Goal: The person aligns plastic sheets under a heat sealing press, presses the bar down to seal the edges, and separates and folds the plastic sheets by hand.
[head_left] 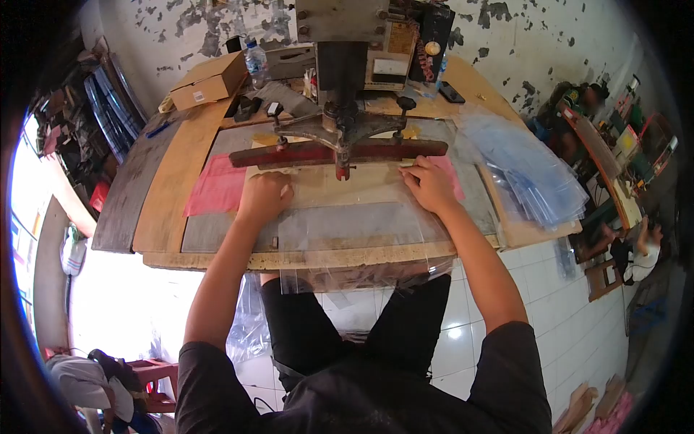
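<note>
A clear plastic sheet lies on the grey work board and hangs over the table's front edge. My left hand is closed at the sheet's far left corner, its fingers curled under. At the far right corner my right hand pinches the sheet, the fingertips close below the press bar. The machine's long rusty-red press bar sits just beyond both hands, under a metal bracket with knobs. Pink cloth shows on either side of a beige piece beneath the bar.
A stack of clear plastic sheets lies on the right. Behind are a cardboard box, a water bottle and a phone. A blue pen rests on the left boards. Other people are at the far right and lower left.
</note>
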Tool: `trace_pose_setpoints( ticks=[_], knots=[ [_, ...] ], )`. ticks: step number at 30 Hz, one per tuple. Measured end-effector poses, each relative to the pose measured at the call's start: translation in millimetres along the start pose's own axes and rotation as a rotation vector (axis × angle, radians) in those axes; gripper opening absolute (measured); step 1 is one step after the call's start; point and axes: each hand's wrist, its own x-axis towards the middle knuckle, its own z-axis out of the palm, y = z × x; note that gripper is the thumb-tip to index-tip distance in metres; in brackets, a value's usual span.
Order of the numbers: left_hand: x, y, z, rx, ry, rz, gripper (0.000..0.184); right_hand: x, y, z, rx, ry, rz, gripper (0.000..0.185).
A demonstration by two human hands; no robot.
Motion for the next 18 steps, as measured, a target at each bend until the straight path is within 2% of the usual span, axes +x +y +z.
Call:
trace_pose_setpoints(
  ticks=[3,8,10,16,18],
  knots=[
    [1,3,-2,0.036,-0.028,-0.006,0.021,1,-2,-1,-0.036,-0.021,0.020,0.020],
    [1,10,-8,0.010,-0.060,-0.057,0.020,3,-1,0,0.077,0.010,-0.013,0.018],
    [1,7,-4,0.008,-0.001,-0.013,0.019,4,-4,-2,0.072,-0.004,0.003,0.018],
    [3,14,-13,0.056,-0.081,-0.039,0.020,5,-3,-2,0.046,-0.038,0.037,0.017],
    [2,13,-11,0.037,-0.049,-0.030,0.019,5,-2,-2,0.034,-0.041,0.030,0.018]
  ],
)
